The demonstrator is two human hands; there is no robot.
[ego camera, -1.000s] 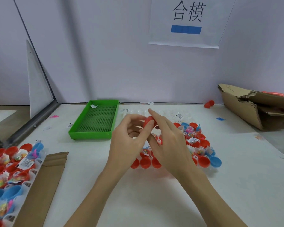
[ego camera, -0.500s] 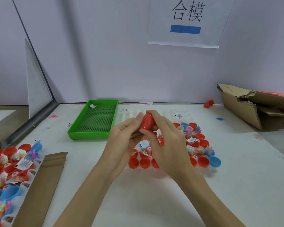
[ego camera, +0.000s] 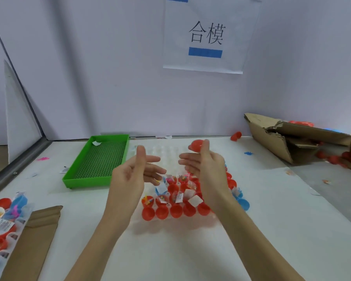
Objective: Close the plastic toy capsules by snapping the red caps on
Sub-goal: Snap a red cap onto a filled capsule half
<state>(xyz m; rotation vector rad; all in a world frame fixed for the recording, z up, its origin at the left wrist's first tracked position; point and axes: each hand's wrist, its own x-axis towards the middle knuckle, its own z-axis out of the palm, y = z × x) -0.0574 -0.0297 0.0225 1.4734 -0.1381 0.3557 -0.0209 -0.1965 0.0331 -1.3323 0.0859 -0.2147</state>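
A red capsule sits between the thumb and fingers of my right hand, raised above the far part of the clear holder tray. My left hand is a hand's width to the left, fingers spread, palm facing right, holding nothing. Below both hands the tray carries several red capsule halves, some filled with small toys and paper slips, and a few blue halves at its right edge.
A green mesh tray lies at the back left. Another holder with red and blue halves and a brown cardboard strip sit front left. A torn cardboard box with loose red caps is at the back right.
My hands have come apart. The right hand has carried the red capsule up and to the right, while the left hand has let go and opened.
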